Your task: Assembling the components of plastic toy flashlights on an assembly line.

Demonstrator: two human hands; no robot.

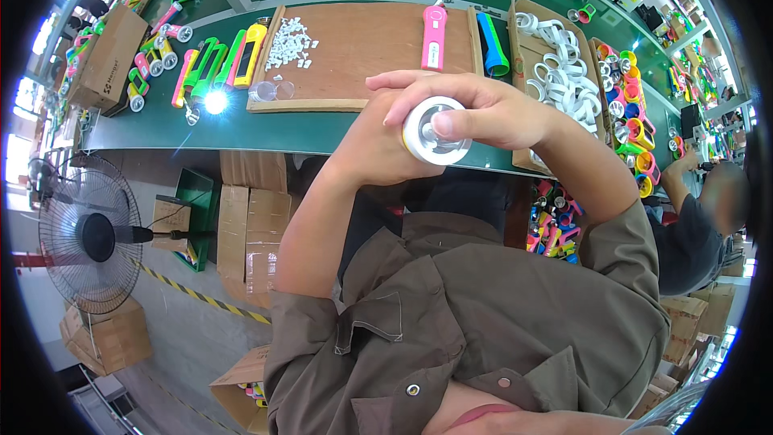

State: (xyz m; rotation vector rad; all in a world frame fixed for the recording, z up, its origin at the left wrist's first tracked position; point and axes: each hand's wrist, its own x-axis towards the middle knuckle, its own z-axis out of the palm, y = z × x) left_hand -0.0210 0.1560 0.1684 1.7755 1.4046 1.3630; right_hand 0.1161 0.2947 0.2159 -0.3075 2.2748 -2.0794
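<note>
Over the front edge of the bench I hold a flashlight, its round white head (412,135) turned up toward me. My left hand (372,138) is closed around the flashlight's body, which is mostly hidden. From the right, my right hand (491,113) grips the white head, its thumb lying across the clear lens. Just beyond my hands, a pink flashlight (434,36) lies on a brown wooden tray (362,44). Small white pieces (291,43) are heaped on the tray's left side, with clear round lenses (272,91) near its front left corner.
Right of the tray are a blue-green flashlight (493,44), a carton of white rings (564,64) and a box of colourful flashlight parts (632,113). Several flashlights (211,64), one lit, lie to the left. A fan (88,234) stands at lower left; another person (694,225) sits at right.
</note>
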